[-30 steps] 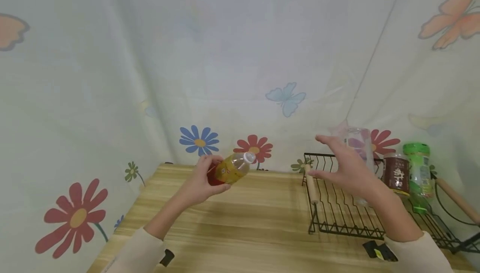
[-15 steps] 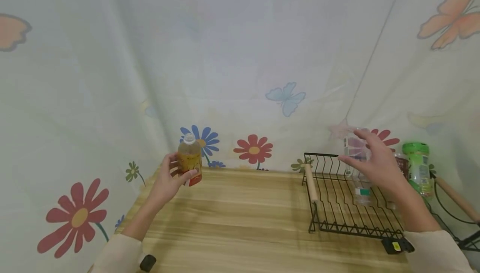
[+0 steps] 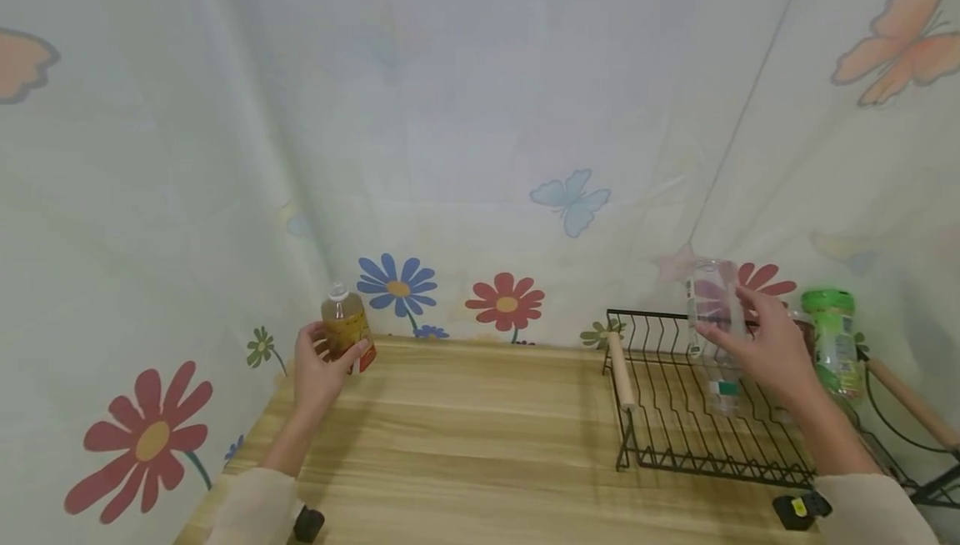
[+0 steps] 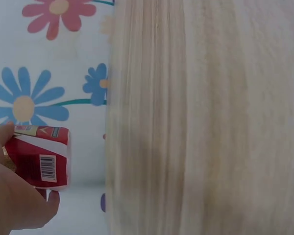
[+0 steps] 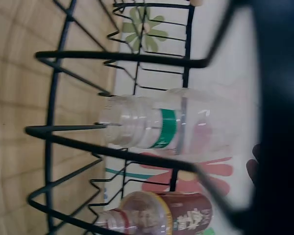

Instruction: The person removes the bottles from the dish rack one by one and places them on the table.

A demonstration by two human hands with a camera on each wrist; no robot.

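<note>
My left hand (image 3: 317, 372) grips a drink bottle (image 3: 347, 330) with a yellow and red label and a white neck, tilted slightly, above the table's back left. Its red lower end with a barcode (image 4: 47, 168) shows in the left wrist view. At the black wire dish rack (image 3: 697, 466), my right hand (image 3: 772, 353) holds a clear plastic bottle (image 3: 708, 295) between thumb and fingers. That bottle stands upside down in the rack, its neck and green band (image 5: 165, 128) among the wires in the right wrist view.
A brown-labelled jar (image 5: 186, 210) and a green-lidded container (image 3: 832, 337) stand in the rack to the right of the clear bottle. Wooden handles (image 3: 621, 370) flank the rack. A flower-printed curtain (image 3: 465, 153) borders the wooden table (image 3: 480, 437).
My left hand has carried the drink bottle leftward, turning it more upright. My right hand has moved right and closed in around the clear bottle, which stays in the rack.
</note>
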